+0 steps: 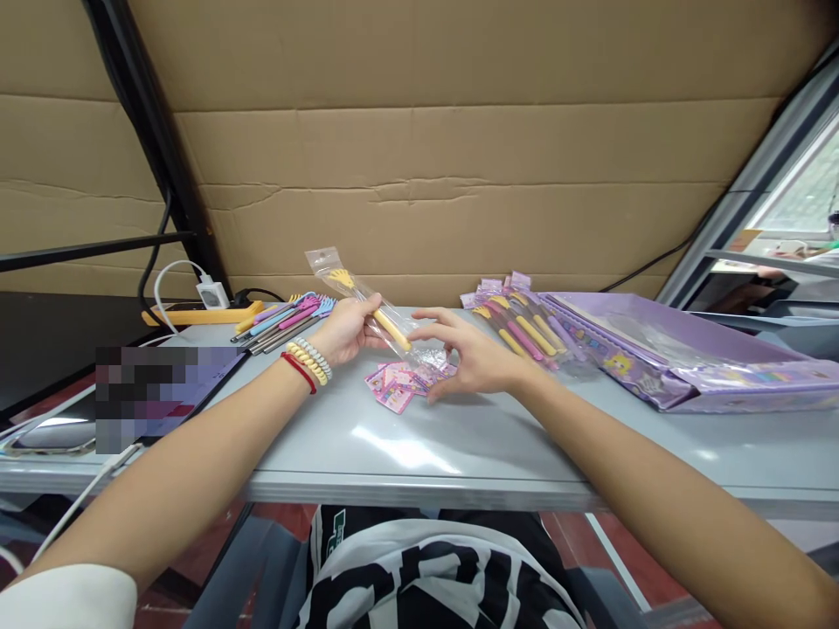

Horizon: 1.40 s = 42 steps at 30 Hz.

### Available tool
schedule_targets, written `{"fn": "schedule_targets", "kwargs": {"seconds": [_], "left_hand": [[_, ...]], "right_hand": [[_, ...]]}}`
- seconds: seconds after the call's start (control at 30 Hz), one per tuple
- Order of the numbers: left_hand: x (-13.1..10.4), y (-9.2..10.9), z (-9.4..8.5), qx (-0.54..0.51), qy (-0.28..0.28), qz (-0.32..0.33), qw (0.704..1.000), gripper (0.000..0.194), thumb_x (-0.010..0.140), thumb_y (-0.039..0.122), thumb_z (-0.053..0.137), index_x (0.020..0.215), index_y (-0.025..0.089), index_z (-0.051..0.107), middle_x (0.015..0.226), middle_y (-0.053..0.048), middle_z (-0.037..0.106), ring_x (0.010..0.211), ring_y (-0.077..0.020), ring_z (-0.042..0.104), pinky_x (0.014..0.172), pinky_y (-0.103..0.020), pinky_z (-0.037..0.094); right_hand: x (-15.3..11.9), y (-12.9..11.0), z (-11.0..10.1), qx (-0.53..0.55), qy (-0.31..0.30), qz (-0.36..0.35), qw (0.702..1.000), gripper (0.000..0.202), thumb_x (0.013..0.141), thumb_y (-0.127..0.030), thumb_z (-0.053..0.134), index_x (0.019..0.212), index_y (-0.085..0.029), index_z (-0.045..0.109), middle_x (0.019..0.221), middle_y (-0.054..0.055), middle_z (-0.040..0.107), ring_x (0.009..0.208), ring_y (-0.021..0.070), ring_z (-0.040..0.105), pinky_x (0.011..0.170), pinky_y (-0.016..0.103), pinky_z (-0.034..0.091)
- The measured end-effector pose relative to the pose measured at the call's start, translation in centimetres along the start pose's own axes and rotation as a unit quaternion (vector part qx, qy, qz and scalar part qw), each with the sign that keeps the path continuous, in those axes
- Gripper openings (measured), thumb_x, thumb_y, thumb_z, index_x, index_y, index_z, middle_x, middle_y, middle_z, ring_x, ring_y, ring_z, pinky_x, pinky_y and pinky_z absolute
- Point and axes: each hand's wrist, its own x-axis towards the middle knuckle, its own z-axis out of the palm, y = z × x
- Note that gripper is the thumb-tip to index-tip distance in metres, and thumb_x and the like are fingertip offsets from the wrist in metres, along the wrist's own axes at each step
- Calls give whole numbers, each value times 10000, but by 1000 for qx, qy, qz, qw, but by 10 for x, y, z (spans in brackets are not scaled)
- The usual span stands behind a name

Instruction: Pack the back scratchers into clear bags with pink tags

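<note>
Handling the clear sleeve (322, 259) seems the present step: above the bench (315, 441), the left hand (352, 332) pinches it, yellow stick (393, 331) inside, while the right hand (477, 356) curves wide beside its lower end, probably needing a gentle grip there.

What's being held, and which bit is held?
The left grip pinches a clear packet with a long yellow thing inside, around its middle. I can't tell whether the right grip touches its lower end.
</note>
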Motion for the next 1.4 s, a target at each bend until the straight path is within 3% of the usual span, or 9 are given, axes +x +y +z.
{"fn": "schedule_targets", "kwargs": {"seconds": [0.1,0.2,0.43,0.73,1.0,1.1,1.23,1.33,1.4], "left_hand": [[0,-1,0,-4,-21,6,1000,244,897,285,503,756,100,574,639,-85,664,520,-178,642,482,-316,562],[1,-3,0,16,-32,19,999,254,900,293,498,738,107,556,611,-78,652,496,-167,627,484,-314,561],[-2,-9,5,101,-63,26,993,227,861,346,565,761,147,520,601,-43,634,491,-159,617,444,-288,535],[-8,-13,17,84,-90,62,991,276,826,399,611,759,154,504,622,-4,578,506,-105,560,459,-238,473],[-12,-14,17,32,-202,42,978,392,655,80,729,1011,111,570,825,-67,655,672,-147,644,658,-328,528],[-13,-16,17,29,-185,41,981,533,621,43,736,1113,124,545,885,-79,654,683,-151,650,643,-318,526],[-14,-15,18,34,-175,40,983,588,626,65,758,1161,139,527,990,-112,646,771,-178,667,701,-339,538],[-15,-15,19,39,-191,12,981,505,647,67,748,1104,127,543,884,-84,660,705,-166,668,674,-325,545],[-14,-16,19,49,-184,-28,981,425,678,66,725,1058,115,541,777,-67,662,661,-162,667,641,-303,547]], "right_hand": [[0,1,1,12,24,15,1000,216,721,-323,717,903,-213,682,1298,110,450,1022,222,552,698,315,506],[0,4,0,23,43,2,999,100,758,-303,682,773,-205,693,1183,91,523,991,206,564,739,319,497],[3,2,2,32,-12,-4,999,121,794,-296,636,777,-196,702,748,41,658,715,154,570,670,283,440],[5,-3,7,48,-8,98,994,158,735,-313,670,711,-163,626,608,-10,597,541,93,456,532,228,343],[6,-2,4,32,44,203,978,336,642,-454,730,687,-173,551,564,-41,459,526,88,385,497,235,264],[6,1,5,19,85,218,972,441,588,-489,764,780,-182,512,627,-41,478,554,89,409,491,224,292],[6,7,7,132,38,254,957,450,664,-528,709,869,-179,512,666,-15,558,545,106,505,466,230,370],[7,10,7,237,-28,282,929,415,679,-548,694,745,-176,523,555,-16,560,442,114,516,405,244,381],[7,11,7,270,-19,303,914,421,638,-529,736,675,-180,501,498,-23,550,397,115,508,374,244,372]]}}
